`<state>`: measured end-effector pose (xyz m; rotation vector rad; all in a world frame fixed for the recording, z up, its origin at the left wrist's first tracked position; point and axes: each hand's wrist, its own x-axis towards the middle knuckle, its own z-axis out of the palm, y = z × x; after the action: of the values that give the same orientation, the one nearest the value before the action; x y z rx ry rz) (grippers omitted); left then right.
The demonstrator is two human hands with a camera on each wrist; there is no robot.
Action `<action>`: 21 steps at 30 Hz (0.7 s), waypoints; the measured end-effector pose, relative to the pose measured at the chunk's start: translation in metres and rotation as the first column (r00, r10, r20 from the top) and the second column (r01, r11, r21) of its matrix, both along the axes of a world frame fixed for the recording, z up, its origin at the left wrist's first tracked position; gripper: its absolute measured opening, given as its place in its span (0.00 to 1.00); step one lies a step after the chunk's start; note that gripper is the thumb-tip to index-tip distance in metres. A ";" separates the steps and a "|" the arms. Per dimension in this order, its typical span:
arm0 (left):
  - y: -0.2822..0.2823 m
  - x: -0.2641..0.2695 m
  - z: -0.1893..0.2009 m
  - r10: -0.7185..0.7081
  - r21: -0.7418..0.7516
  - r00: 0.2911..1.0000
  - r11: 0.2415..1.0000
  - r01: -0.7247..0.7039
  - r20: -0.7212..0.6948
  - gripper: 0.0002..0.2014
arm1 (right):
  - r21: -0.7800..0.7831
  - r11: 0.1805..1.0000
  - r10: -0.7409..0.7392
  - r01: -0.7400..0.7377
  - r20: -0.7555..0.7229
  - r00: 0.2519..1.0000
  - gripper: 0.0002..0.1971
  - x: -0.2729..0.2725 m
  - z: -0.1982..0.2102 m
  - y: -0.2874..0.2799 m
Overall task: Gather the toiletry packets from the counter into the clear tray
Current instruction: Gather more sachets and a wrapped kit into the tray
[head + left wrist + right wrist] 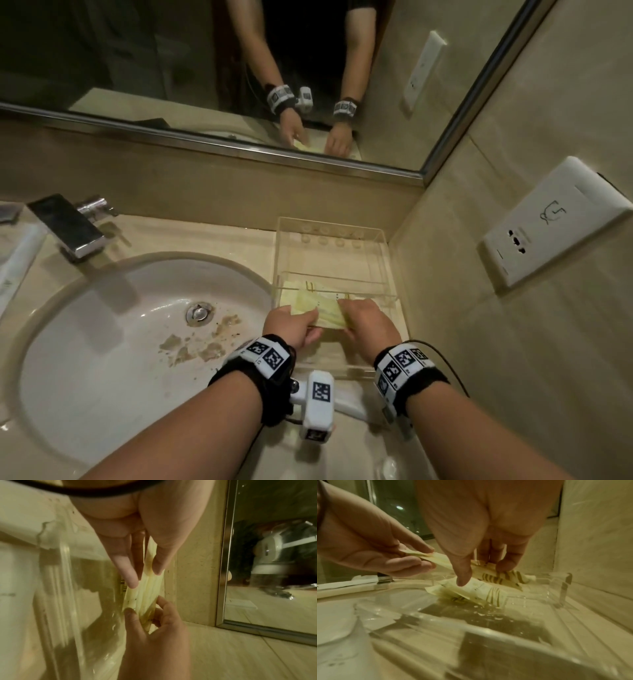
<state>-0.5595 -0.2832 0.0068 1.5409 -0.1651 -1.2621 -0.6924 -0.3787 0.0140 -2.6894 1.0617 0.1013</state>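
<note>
A clear tray [383, 236] with a cross divider stands on the counter, right of the sink and against the side wall. A stack of pale yellow toiletry packets [318, 305] with brown stripes is over its near compartment. My left hand [308, 315] pinches the stack's left end between thumb and fingers [145, 577]. At the other end, my right hand [346, 308] grips the stack. In the right wrist view, the right hand [483, 574] has its thumb on a packet [479, 589] lying in the tray [565, 585]. Its fingers rest on striped packets behind.
The white sink basin [137, 325] with brown stains lies to the left, and a chrome faucet [68, 226] stands behind it. A long white packet [17, 263] lies on the far left counter. A mirror [205, 68] runs along the back; a wall socket [548, 222] is on the right.
</note>
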 end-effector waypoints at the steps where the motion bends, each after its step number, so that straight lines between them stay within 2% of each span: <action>1: -0.004 0.001 -0.002 -0.022 0.018 0.999 1.000 0.021 0.046 0.08 | -0.020 1.000 -0.010 0.009 -0.010 1.000 0.17 0.000 -0.006 -0.005; 3: -0.009 0.004 -0.006 -0.055 0.057 0.987 0.997 0.047 0.153 0.14 | -0.068 0.997 -0.035 0.032 -0.040 0.999 0.20 0.000 -0.016 -0.013; 5: -0.012 0.004 -0.008 -0.094 0.065 0.972 0.995 0.082 0.217 0.12 | -0.088 0.994 -0.075 0.070 -0.052 0.996 0.24 -0.002 -0.023 -0.019; 8: -0.016 0.000 -0.010 -0.148 0.062 0.957 0.989 0.137 0.250 0.09 | -0.100 0.987 -0.133 0.127 -0.061 0.989 0.27 -0.003 -0.030 -0.025; 12: -0.024 -0.010 -0.010 -0.233 0.041 0.942 0.972 0.230 0.241 0.08 | -0.111 0.977 -0.194 0.182 -0.113 0.974 0.22 -0.002 -0.036 -0.027; 14: -0.028 -0.013 -0.011 -0.254 0.043 0.930 0.967 0.252 0.264 0.12 | -0.087 0.971 -0.229 0.222 -0.093 0.969 0.21 0.001 -0.037 -0.025; 17: -0.033 -0.012 -0.015 -0.199 0.097 0.917 0.980 0.176 0.345 0.13 | -0.042 0.969 -0.245 0.244 -0.023 0.969 0.21 0.001 -0.040 -0.021; 21: -0.039 -0.009 -0.022 -0.113 0.167 0.889 0.985 0.042 0.443 0.12 | -0.042 0.986 -0.163 0.164 0.028 0.986 0.26 -0.010 -0.044 -0.021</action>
<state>-0.5687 -0.3222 -0.0155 1.9648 -0.4422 -0.9732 -0.7025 -0.3993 -0.0304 -2.6216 1.2865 0.0156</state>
